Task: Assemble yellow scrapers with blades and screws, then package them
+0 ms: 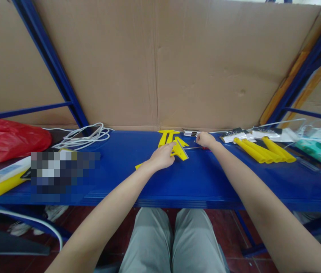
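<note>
1. The bench (120, 185) carries the scraper (180, 152) near its middle; the work looks partway along.
2. Well to the right of the scraper, yellow tubes (262, 151) lie side by side before black-and-white packs (235, 134), none of them in hand.
3. Just behind the scraper, yellow pieces (166, 138) lie loose; whether they are finished or waiting, I cannot tell.
4. The left hand (162, 156) is closed around the scraper, its edge facing right; this one seems mid-handling, not yet done.
5. The right hand (205, 140), right of the scraper, has its fingers curled beside a small stack (191, 133); whether they grip anything, I cannot tell.
6. Just right of the scraper lies what looks like a screwdriver (193, 148), its red end by the right hand.
</note>
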Tool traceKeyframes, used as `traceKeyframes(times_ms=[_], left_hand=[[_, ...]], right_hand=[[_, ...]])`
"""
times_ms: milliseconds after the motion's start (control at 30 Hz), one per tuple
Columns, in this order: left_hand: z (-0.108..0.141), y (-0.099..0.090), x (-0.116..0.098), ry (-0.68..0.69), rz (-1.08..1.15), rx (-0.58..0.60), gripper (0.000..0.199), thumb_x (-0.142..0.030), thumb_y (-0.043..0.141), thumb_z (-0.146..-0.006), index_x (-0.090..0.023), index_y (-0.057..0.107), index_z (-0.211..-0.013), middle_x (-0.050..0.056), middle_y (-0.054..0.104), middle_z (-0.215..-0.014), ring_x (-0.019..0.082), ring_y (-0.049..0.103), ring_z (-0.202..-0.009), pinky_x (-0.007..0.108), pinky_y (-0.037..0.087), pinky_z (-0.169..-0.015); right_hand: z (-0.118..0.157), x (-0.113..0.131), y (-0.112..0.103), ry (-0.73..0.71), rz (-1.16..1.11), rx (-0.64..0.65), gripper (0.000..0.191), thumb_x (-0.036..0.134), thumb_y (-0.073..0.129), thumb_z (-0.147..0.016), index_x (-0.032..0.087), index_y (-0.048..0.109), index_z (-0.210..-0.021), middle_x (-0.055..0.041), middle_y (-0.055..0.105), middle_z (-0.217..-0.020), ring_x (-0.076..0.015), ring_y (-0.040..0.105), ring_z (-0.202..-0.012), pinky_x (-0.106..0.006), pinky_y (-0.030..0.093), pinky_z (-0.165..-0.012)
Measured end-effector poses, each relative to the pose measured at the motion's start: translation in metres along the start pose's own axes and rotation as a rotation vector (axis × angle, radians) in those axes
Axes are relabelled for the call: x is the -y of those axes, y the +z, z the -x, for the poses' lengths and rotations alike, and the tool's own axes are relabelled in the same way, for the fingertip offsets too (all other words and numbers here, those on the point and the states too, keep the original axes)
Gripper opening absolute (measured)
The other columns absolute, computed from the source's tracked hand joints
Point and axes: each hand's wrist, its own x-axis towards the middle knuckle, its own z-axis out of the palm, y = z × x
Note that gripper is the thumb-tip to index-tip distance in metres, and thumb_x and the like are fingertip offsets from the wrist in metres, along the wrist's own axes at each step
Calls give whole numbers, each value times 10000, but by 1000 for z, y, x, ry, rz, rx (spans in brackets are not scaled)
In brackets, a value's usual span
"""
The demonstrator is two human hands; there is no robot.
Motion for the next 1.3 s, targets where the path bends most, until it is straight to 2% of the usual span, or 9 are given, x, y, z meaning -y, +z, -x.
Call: traceKeyframes(times_ms=[200, 433, 733, 967, 1300], left_hand=[[1, -1, -1, -7, 3, -14, 610, -135, 496, -761, -134, 380, -1360, 122, 460, -1375, 248, 460, -1230, 334, 372, -1011], [2, -1, -2, -10, 10, -16, 612, -155, 510, -759, -110, 388, -1357, 125, 445, -1386, 250, 446, -1244, 325, 368, -1020], [0, 3, 1, 1, 15, -16, 606, -150, 512, -761, -137, 390, -1355, 103, 437, -1397, 230, 440, -1252, 312, 355, -1033], [-1, 4, 2, -3, 10, -12, 608, -149, 494, -757, -144, 390, -1356, 83, 440, -1397, 230, 437, -1255, 321, 353, -1037], [1, 2, 1, 2, 20, -7, 598, -137, 505, -750, -138, 407, -1341, 110, 441, -1392, 249, 424, -1266, 344, 351, -1042]], right_hand=[[-2, 1, 0, 15, -11, 26, 272, 223, 547, -780, 122, 676, -996, -144, 690, -930, -240, 636, -926, -276, 463, -741], [-3, 1, 0, 17, 7, 45, 306, 227, 517, -801, 112, 643, -1056, -171, 674, -991, -256, 617, -991, -290, 457, -792], [-5, 0, -1, 19, 25, 87, 342, 225, 450, -842, 84, 608, -1110, -207, 650, -1054, -264, 603, -1023, -297, 454, -801], [-6, -1, -3, 11, 20, 126, 353, 235, 445, -850, 75, 596, -1127, -212, 647, -1059, -271, 608, -1013, -300, 457, -788], [-6, -2, -2, -22, 19, 133, 328, 176, 450, -825, 81, 613, -1094, -207, 637, -1096, -261, 611, -985, -290, 459, -750]])
